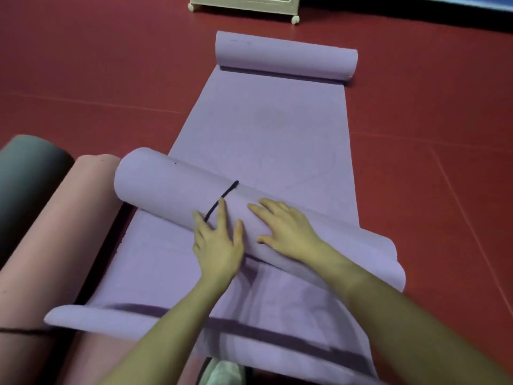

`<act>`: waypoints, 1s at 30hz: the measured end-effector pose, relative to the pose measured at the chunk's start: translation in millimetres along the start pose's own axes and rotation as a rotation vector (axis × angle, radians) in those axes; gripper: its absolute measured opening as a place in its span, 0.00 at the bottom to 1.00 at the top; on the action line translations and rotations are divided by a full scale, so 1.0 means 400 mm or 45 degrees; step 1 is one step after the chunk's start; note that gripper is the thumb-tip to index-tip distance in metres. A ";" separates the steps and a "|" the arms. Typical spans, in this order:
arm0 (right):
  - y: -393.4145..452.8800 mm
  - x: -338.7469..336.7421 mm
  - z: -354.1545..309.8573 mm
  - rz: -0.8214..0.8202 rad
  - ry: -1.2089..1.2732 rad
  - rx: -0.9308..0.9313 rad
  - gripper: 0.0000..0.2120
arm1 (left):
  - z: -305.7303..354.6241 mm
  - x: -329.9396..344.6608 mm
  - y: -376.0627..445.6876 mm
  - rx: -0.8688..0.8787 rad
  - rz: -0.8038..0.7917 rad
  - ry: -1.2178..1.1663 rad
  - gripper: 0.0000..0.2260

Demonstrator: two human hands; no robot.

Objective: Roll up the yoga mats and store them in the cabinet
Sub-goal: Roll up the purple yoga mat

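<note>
Task looks under halfway. Purple yoga mat (266, 129) lies mostly flat on the red floor (83, 79); a purple roll (177, 184) sits across it with a black cord (222, 197) over it, not tied as far as visible. Far end of the mat is curled into a second roll (286, 55), so it needs rolling into one bundle. Left of the purple roll, touching it, a pink rolled mat (55, 232), then a grey rolled mat (25, 173) beyond that; both rolled, not stored. White cabinet (244, 4) stands past the far roll, well apart; only its base shows, nothing seen inside.

Left hand (219, 245) rests flat on the purple roll, fingers straight and spread, fingertip at the cord, gripping nothing. Right hand (286, 229) just beside it, palm down on the roll, fingers extended, pressing, gripping nothing. Both forearms reach forward.
</note>
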State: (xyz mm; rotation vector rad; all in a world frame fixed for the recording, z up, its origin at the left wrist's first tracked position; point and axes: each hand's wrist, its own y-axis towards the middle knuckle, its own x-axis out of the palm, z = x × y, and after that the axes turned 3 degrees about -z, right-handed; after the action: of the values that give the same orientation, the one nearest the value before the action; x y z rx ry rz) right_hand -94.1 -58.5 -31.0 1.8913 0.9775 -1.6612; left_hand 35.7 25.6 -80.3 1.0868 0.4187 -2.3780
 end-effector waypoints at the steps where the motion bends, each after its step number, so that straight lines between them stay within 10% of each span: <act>1: 0.003 0.018 0.002 -0.013 0.000 -0.007 0.36 | -0.023 0.003 0.004 0.058 -0.006 0.128 0.28; 9: -0.050 0.086 0.027 0.238 -0.257 0.081 0.29 | -0.080 -0.023 0.062 0.522 -0.068 0.442 0.34; 17: -0.041 0.117 0.003 -0.005 -0.355 0.411 0.65 | -0.038 -0.076 0.198 0.946 -0.397 1.173 0.66; 30: 0.004 0.077 0.094 0.030 -0.304 0.311 0.51 | -0.012 -0.023 0.290 1.183 -0.212 1.036 0.54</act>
State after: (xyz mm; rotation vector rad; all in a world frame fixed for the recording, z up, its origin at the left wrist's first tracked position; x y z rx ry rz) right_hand -116.8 -79.9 -68.1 1.7869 0.6809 -2.0135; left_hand 107.1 -66.1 -84.8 2.5188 -0.4377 -2.1558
